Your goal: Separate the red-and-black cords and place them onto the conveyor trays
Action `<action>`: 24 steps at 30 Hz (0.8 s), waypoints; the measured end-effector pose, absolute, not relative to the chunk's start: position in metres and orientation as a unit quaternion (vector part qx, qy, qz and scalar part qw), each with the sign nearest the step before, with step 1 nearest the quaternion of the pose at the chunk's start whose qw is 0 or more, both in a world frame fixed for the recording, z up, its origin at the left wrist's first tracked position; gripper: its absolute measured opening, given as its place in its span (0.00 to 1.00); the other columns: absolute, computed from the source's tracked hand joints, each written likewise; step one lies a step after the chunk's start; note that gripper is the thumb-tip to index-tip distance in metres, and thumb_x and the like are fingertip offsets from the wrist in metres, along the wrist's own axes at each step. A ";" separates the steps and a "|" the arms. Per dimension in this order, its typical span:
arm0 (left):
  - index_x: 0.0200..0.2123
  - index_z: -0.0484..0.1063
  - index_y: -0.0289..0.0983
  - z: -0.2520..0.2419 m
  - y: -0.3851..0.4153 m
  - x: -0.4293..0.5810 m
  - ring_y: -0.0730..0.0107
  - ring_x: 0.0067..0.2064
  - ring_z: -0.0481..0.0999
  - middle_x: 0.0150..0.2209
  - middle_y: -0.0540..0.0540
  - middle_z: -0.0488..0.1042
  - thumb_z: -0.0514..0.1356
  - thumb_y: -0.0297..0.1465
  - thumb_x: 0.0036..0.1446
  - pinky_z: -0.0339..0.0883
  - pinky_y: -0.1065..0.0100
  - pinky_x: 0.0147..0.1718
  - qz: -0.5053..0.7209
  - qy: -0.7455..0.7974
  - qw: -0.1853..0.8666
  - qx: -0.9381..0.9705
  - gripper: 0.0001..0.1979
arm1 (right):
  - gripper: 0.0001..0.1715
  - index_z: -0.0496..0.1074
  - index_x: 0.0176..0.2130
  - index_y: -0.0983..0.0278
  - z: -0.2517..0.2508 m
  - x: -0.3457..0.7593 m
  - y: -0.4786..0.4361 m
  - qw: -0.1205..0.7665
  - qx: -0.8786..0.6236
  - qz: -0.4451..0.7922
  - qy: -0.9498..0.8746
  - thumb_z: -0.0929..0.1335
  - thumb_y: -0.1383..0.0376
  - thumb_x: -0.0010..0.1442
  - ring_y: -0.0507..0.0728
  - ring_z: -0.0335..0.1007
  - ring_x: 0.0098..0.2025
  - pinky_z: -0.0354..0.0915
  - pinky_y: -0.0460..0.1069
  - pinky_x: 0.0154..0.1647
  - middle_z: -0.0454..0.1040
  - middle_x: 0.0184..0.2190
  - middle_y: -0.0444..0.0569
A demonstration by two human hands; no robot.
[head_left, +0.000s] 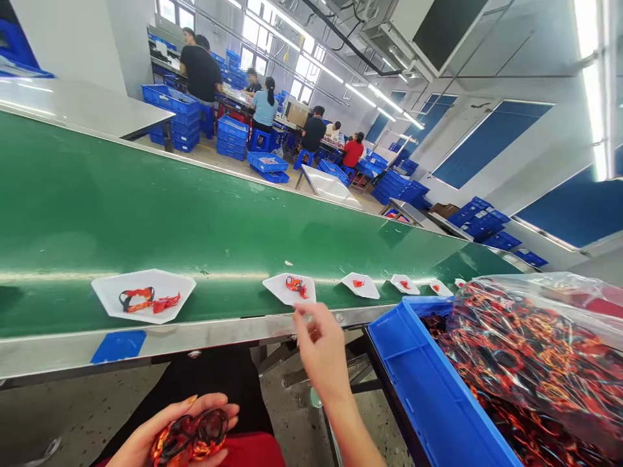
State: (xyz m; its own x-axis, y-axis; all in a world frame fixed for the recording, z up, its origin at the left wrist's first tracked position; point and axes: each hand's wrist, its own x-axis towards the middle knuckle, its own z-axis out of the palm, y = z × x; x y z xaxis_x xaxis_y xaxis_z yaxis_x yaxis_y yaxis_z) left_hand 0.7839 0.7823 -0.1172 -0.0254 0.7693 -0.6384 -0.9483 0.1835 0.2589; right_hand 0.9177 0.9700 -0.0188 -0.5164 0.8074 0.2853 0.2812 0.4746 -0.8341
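My left grip (146, 444) is closed around a tangle of red and black straps (191, 440), soft and light, best taken by the black loop; my right grip (324, 353) is little apart, empty, near a white tray (289, 288) on the green belt (146, 214)

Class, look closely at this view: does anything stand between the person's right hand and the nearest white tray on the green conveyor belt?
Nothing visible does. The right hand reaches over the conveyor's steel edge, and its fingertips sit just below the near rim of the white tray, with no object between them. The blue crate lies off to the right.
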 end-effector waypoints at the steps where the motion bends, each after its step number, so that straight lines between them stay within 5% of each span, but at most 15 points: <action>1: 0.43 0.76 0.26 -0.121 0.782 0.783 0.38 0.55 0.67 0.50 0.26 0.72 0.58 0.27 0.54 0.58 0.41 0.53 0.627 0.326 0.696 -0.126 0.15 | 0.11 0.75 0.41 0.61 -0.025 0.922 0.953 0.303 -0.329 0.401 -0.800 0.64 0.66 0.60 0.49 0.64 0.26 0.61 0.44 0.27 0.73 0.36 0.46; 6: 0.44 0.76 0.28 -0.130 0.781 0.782 0.38 0.55 0.66 0.48 0.34 0.75 0.58 0.35 0.52 0.55 0.45 0.56 0.632 0.218 0.727 -0.157 0.20 | 0.12 0.77 0.37 0.60 -0.071 0.933 0.887 0.116 -0.304 0.483 -0.813 0.70 0.71 0.49 0.48 0.63 0.23 0.59 0.43 0.24 0.72 0.29 0.43; 10: 0.47 0.74 0.28 -0.124 0.782 0.787 0.37 0.56 0.64 0.49 0.34 0.74 0.57 0.33 0.52 0.55 0.45 0.56 0.632 0.199 0.732 -0.160 0.21 | 0.14 0.78 0.36 0.62 -0.103 0.931 0.873 0.168 -0.382 0.533 -0.736 0.69 0.73 0.48 0.51 0.67 0.26 0.63 0.43 0.26 0.73 0.29 0.45; 16: 0.47 0.74 0.30 -0.130 0.778 0.785 0.35 0.55 0.66 0.50 0.35 0.73 0.57 0.35 0.52 0.56 0.42 0.55 0.623 0.208 0.739 -0.152 0.21 | 0.14 0.77 0.35 0.68 -0.123 0.932 0.874 0.193 -0.418 0.668 -0.584 0.73 0.62 0.47 0.50 0.63 0.22 0.61 0.41 0.15 0.70 0.25 0.47; 24: 0.47 0.74 0.39 -0.130 0.776 0.786 0.41 0.55 0.67 0.52 0.40 0.73 0.60 0.35 0.52 0.67 0.47 0.47 0.595 0.305 0.739 -0.087 0.18 | 0.10 0.77 0.35 0.65 -0.110 0.934 0.873 0.260 -0.363 0.631 -0.635 0.70 0.65 0.51 0.52 0.66 0.26 0.64 0.43 0.20 0.69 0.28 0.47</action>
